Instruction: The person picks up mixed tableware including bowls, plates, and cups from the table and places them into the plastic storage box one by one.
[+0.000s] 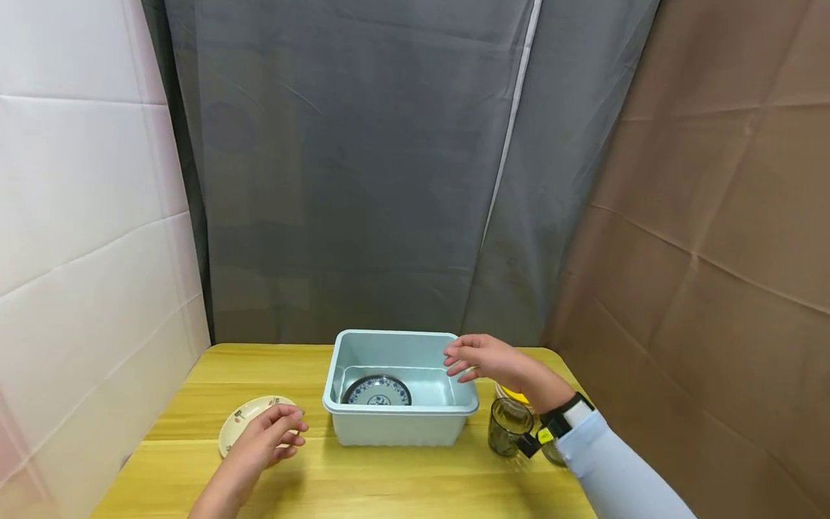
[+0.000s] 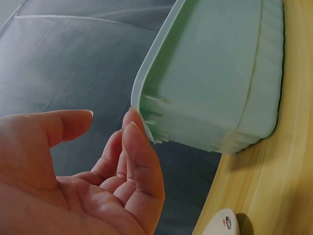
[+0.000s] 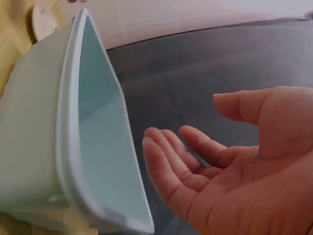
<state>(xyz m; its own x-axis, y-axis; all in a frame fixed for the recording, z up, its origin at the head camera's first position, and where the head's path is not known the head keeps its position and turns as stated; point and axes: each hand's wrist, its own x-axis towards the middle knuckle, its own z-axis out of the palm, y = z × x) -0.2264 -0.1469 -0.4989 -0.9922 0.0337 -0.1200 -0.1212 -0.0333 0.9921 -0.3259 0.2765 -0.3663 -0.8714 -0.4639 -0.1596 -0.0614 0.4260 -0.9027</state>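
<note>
A pale blue-green plastic basin stands in the middle of the wooden table. Inside it, toward the left, lies a plate with a dark blue patterned rim. My right hand hovers over the basin's right edge, fingers loosely bent and thumb apart, holding nothing. Left of the basin my left hand is raised above the table beside a cream plate with small printed motifs, partly covering it. The left wrist view shows its fingers relaxed, thumb spread and nothing in the palm.
Right of the basin stands a dark, see-through glass mug. Behind it, partly hidden by my right arm, are a yellow-topped item and another dark glass piece. Grey, white and brown cloths hang around the table.
</note>
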